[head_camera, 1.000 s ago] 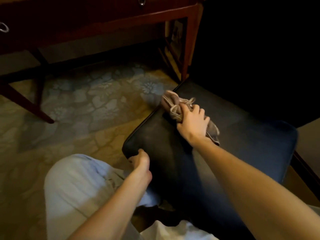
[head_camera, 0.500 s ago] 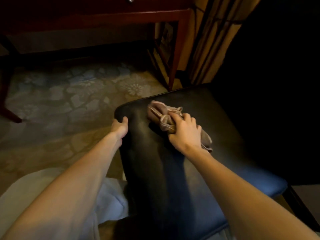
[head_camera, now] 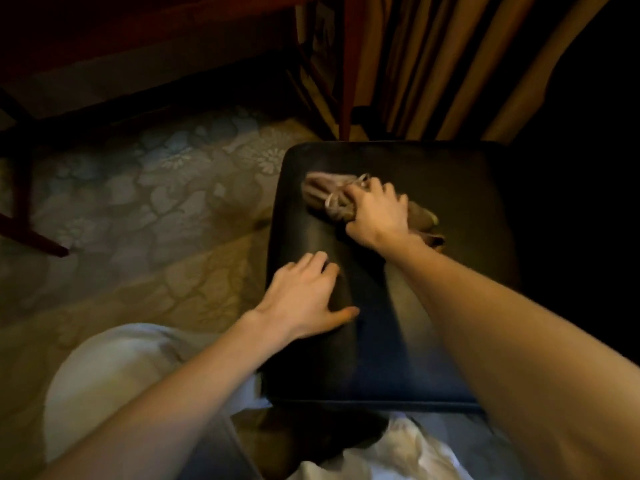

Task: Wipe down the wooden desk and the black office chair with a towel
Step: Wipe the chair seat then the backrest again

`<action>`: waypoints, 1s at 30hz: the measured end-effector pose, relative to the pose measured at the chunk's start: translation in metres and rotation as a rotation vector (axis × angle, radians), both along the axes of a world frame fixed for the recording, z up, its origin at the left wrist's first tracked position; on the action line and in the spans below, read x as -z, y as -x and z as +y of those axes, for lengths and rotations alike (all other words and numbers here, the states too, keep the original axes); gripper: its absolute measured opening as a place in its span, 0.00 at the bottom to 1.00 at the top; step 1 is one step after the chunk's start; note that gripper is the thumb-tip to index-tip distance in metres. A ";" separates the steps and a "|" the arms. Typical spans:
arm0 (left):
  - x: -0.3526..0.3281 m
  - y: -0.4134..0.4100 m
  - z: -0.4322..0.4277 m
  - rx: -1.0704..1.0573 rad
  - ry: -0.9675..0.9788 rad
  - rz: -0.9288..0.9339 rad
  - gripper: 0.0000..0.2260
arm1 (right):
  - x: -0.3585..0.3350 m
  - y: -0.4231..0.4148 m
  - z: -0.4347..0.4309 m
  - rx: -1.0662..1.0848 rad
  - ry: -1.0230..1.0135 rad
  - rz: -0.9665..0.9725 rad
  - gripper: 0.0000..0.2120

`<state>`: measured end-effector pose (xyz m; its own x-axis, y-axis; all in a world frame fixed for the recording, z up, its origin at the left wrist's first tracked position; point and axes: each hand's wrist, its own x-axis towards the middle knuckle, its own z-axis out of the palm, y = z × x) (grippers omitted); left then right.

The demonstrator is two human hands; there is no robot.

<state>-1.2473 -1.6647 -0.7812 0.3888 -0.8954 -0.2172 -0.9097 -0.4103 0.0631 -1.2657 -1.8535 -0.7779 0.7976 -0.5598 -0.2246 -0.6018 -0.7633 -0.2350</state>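
The black office chair's padded seat (head_camera: 450,188) fills the middle right of the head view. My right hand (head_camera: 375,213) is closed on a bunched brownish towel (head_camera: 327,190) and presses it against the seat's far left part. My left hand (head_camera: 304,296) lies flat on the seat near its left edge, fingers spread, holding nothing. The wooden desk (head_camera: 145,26) shows only as a dark red underside and a leg (head_camera: 349,74) at the top.
Patterned floral carpet (head_camera: 138,202) spreads to the left. Striped curtains (head_camera: 433,64) hang behind the chair. A dark wooden leg (head_camera: 31,237) crosses the far left. My light-trousered knees sit below the seat's near edge.
My left hand left the seat's left rim and now rests flat on top of the seat. My right hand with the towel stays at the seat's far left. The view has tilted down and right.
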 end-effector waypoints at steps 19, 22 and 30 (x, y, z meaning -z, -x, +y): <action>0.034 0.023 0.119 -0.138 -0.161 -0.049 0.55 | -0.019 0.031 0.077 -0.372 -0.084 0.082 0.30; 0.026 0.000 0.122 -0.274 -0.269 -0.090 0.49 | -0.008 0.045 0.110 -0.518 0.022 0.118 0.29; 0.003 -0.044 0.127 -0.344 -0.313 -0.233 0.29 | -0.036 0.063 0.157 -0.623 -0.077 0.338 0.23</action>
<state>-1.2036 -1.5381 -0.7839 0.7191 -0.6133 -0.3269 -0.6943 -0.6546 -0.2991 -1.3289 -1.6969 -0.7420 0.8437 0.0052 -0.5368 -0.1085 -0.9777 -0.1800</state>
